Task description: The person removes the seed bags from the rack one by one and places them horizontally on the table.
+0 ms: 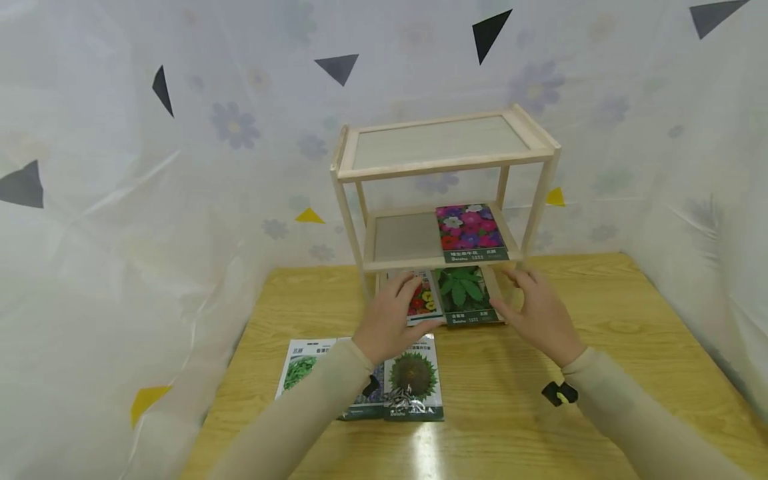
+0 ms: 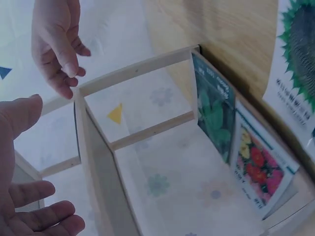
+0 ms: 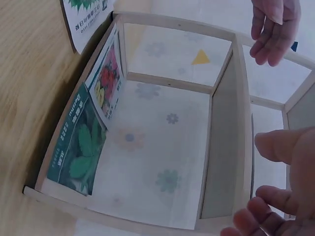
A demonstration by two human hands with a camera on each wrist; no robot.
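Observation:
My left hand (image 1: 393,317) is held in front of the wooden shelf rack with its fingers loosely spread, and it holds nothing. My right hand (image 1: 537,317) hovers by the rack's right side, thumb and fingers apart and nothing in them. On the bottom shelf lie a seed packet with red and yellow flowers (image 3: 106,81) and a green-leaf seed packet (image 1: 462,293), side by side. Both wrist views show the hands apart from these packets. A pink and purple flower packet (image 1: 471,230) lies on the right half of the middle shelf (image 1: 405,237).
On the table (image 1: 504,413), front left of the rack, lie a sunflower packet (image 1: 413,380), a purple-flowered packet (image 1: 366,410) and a green-leaf packet (image 1: 300,370), partly hidden by my left arm. The rack's top shelf (image 1: 438,143) stands above. Patterned sheeting hangs behind.

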